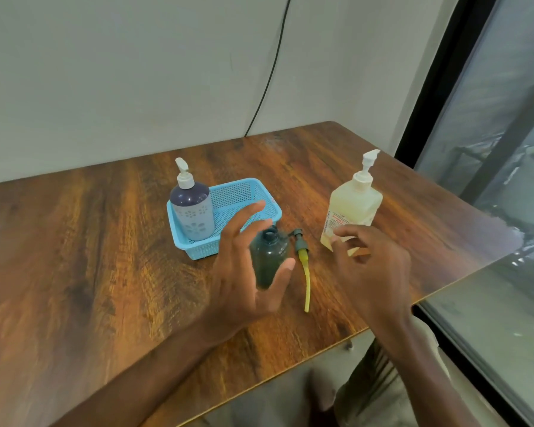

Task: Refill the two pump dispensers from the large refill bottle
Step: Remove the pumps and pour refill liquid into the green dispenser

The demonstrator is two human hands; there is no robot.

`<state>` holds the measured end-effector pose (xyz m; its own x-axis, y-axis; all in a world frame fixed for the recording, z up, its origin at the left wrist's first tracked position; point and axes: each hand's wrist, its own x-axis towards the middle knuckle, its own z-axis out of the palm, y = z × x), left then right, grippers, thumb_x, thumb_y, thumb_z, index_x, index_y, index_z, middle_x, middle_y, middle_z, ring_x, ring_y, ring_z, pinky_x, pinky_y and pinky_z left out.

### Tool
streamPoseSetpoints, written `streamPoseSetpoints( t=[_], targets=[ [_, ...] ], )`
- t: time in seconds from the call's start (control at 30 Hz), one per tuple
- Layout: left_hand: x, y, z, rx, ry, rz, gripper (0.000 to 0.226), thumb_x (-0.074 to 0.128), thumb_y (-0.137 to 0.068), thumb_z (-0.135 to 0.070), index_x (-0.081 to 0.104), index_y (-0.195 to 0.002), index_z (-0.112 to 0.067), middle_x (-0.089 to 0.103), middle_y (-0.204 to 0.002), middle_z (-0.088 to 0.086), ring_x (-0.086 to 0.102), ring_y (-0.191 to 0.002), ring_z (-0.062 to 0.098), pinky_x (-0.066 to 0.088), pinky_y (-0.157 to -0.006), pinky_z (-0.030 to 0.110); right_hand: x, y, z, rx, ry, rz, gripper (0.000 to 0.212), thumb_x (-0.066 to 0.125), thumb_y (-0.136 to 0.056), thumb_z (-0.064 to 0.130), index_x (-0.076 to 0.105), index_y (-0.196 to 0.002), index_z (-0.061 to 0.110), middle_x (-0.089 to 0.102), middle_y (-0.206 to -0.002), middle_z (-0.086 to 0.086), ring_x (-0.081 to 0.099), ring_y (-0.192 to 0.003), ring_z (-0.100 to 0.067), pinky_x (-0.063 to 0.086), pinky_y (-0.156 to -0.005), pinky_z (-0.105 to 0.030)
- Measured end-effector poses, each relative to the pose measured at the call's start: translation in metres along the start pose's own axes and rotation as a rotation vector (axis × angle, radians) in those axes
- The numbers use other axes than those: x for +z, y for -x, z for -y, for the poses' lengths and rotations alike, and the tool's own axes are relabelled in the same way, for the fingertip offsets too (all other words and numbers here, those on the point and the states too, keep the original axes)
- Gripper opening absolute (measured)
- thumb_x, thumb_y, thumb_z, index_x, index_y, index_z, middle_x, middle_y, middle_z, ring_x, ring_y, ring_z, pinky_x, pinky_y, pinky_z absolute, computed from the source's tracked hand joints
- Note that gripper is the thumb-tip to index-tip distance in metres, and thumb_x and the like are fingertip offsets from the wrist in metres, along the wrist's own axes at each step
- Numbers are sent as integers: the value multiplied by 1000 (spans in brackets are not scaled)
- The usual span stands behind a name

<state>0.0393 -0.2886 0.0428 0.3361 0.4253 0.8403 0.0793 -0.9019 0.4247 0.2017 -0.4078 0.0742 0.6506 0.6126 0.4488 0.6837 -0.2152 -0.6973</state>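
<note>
Small dark translucent dispenser bottle (pixel 269 260) stands upright on the wooden table (pixel 90 257), just off the blue basket's (pixel 241 192) near right corner. Its neck is open, with no pump fitted. Its grey pump head (pixel 299 240) lies on the tabletop on the bottle's far side from the basket, with the yellow dip tube (pixel 306 282) trailing toward the table's near edge. Left hand (pixel 244 282) cups around the dark bottle. The fingers (pixel 247 215) are straight and spread on the basket side, and the thumb (pixel 285 269) crosses in front of the bottle's body. The hand is blurred, so contact with the bottle cannot be told; no grip is evident. Second dispenser (pixel 192 211), purple fading to pale with a flower pattern and a white pump on top, stands upright inside the basket at its left end. The rest of the basket floor shows bare mesh. Large refill bottle (pixel 353 204), squarish, holding pale yellow liquid, with a white pump and a red-printed label, stands upright well to the right of the basket. Right hand (pixel 373 263) is at that bottle's lower part, nearer the camera than the basket. Its fingers are loosely curved and its fingertips (pixel 339 234) overlap the label. It is not closed on anything, and touch is unclear. Behind the basket, a black cable (pixel 272 72) runs down the pale wall to the table's back edge. Far right of the basket, a dark-framed window (pixel 490 134) borders the table.
</note>
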Motion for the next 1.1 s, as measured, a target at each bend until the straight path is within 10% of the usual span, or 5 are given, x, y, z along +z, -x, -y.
streamPoseSetpoints(
  t=[0.27,0.4,0.67,0.83,1.1],
  targets=[
    [55,-30,-55,-41,150,146,62,79,-86,-1,51,-141,6,52,-148,16,49,-143,25,49,-113,42,-21,-37,-18,35,-111,-254,54,86,-80,38,64,-126,18,66,-118,4,64,-95,-7,58,-72,-25],
    [80,-47,-62,-268,60,270,89,79,-87,-17,27,-159,-16,36,-161,0,34,-148,5,29,-114,5,-6,-66,-43,125,-54,-48,90,86,-70,59,52,-143,19,62,-135,4,61,-117,-14,55,-92,-34],
    [123,-50,-30,-559,103,526,119,91,-69,-22,16,-161,-22,34,-158,0,36,-149,20,44,-119,46,-6,-64,-49,89,-31,-54,67,88,-69,57,65,-120,21,69,-106,13,60,-88,0,39,-65,-10],
    [133,-54,-24,-607,177,495,95,92,-77,-38,32,-151,-27,50,-146,-8,49,-127,5,51,-94,20,-14,-52,-47,101,-22,-56,72,80,-70,72,60,-124,29,68,-111,16,64,-96,-4,56,-77,-30],
    [135,-50,-14,-614,257,509,96,84,-82,-55,26,-158,-41,44,-146,-25,38,-128,-10,42,-99,13,-24,-83,-25,57,-169,-134,53,84,-72,62,71,-113,31,67,-102,27,64,-93,13,50,-72,-5]
  ],
)
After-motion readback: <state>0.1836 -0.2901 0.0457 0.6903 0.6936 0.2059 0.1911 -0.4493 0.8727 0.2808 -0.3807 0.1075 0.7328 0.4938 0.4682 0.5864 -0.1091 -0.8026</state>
